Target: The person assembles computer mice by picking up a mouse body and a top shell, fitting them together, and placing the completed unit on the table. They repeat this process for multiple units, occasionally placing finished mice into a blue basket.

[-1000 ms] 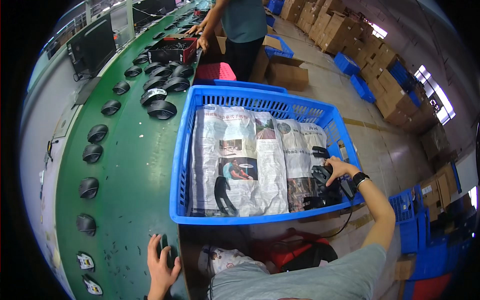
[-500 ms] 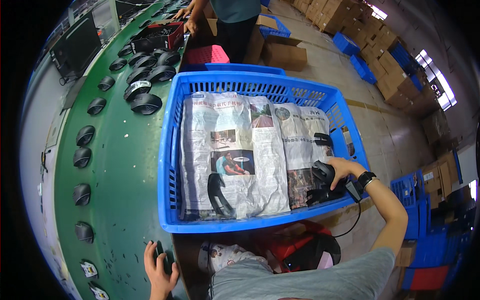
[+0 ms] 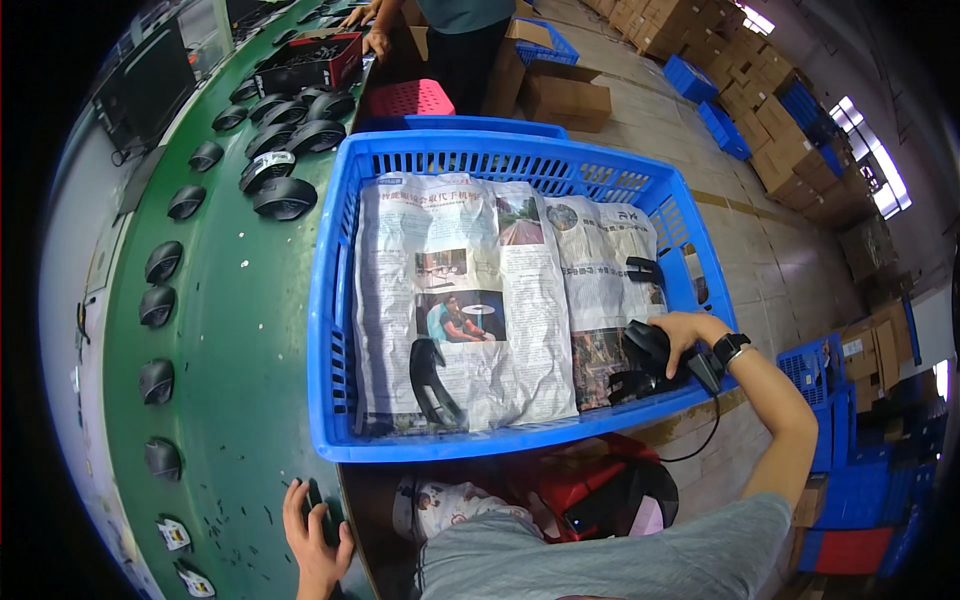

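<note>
In the right part of a blue plastic basket (image 3: 345, 290), my right hand (image 3: 688, 338) grips a black computer mouse shell (image 3: 648, 345). Newspaper sheets (image 3: 530, 320) line the basket. Another black curved part (image 3: 632, 385) lies just below that hand, and a smaller one (image 3: 643, 268) rests farther up. On the left side of the newspaper sits a curved black mouse cover (image 3: 432, 385). Outside the basket, at the edge of the green table, my left hand (image 3: 315, 540) has its fingers bent over a slim black plastic piece (image 3: 322, 508), mostly covered by them.
Black mice (image 3: 157, 382) stand in a line along the green table (image 3: 240, 360), with more clustered near a red-rimmed box (image 3: 310, 65). Across the far end, another person (image 3: 465, 30) stands at the table. A pink crate (image 3: 410, 98) and cardboard boxes (image 3: 565, 100) lie beyond the basket.
The view has shifted slightly, moving the basket and table a little up and left in the picture. My right hand keeps hold of the mouse shell, which appears tilted a bit differently.
</note>
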### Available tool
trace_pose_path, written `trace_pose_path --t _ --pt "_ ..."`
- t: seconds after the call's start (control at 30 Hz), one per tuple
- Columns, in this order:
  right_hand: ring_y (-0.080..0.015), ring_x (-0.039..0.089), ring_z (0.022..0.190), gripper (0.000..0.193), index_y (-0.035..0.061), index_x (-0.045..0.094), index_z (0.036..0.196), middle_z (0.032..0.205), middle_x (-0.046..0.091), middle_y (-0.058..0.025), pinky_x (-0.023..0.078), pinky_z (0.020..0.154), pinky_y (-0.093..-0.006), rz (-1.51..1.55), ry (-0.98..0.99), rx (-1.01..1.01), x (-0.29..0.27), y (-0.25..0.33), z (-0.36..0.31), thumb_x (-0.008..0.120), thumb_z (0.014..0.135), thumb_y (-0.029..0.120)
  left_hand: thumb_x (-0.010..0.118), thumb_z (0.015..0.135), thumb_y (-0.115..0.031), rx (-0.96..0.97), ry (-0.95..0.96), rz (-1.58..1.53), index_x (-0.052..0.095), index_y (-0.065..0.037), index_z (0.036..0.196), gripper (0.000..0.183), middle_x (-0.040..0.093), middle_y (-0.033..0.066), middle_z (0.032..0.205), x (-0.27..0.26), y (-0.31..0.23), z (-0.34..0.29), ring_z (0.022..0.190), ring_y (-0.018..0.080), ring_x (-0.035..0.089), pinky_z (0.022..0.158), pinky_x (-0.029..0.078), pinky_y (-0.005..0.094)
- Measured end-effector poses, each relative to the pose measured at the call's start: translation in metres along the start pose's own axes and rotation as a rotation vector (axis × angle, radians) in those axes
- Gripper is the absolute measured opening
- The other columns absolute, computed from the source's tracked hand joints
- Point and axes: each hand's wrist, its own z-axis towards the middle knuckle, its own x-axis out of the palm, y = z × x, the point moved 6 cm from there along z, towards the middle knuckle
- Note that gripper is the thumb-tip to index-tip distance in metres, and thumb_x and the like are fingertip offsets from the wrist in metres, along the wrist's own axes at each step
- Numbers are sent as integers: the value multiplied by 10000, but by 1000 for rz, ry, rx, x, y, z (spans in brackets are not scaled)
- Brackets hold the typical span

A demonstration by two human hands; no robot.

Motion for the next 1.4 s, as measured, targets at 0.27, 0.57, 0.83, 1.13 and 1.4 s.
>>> trace_pose_path --t 0.27,0.57,0.83,1.13,1.4 --pt "-333 490 1112 1049 -3 394 1232 1181 514 -194 405 921 -378 -81 -73 -24 4 13 -19 885 348 275 592 657 -96 4 -14 10 512 34 885 274 432 271 1199 -1 0 -2 1135 469 409 916 354 525" --pt "-343 512 1083 1018 25 406 1231 1125 558 -190 418 901 -388 -158 -25 -28 9 18 -20 878 354 236 592 662 -88 -18 -29 -17 519 33 881 261 428 273 1212 -1 1 -4 1143 459 409 927 358 516" --pt "-356 549 1013 923 56 450 1168 1051 596 -184 438 843 -401 -124 -45 -68 10 22 -20 866 360 219 597 668 -87 -13 -40 -20 523 31 886 258 429 269 1213 -2 2 -5 1146 450 409 931 358 506" --pt "-357 582 933 887 71 489 1139 951 628 -185 461 792 -409 -254 -106 30 7 29 -27 855 359 285 604 668 -89 -1 -49 -37 523 30 878 255 430 265 1212 -4 2 -6 1137 444 419 927 365 493" --pt "-342 577 965 947 60 482 1202 1003 623 -175 461 822 -388 -208 -208 75 -7 43 -48 855 361 283 618 661 -95 10 -53 -76 534 31 890 275 419 255 1234 -7 4 -7 1153 438 406 932 362 489"
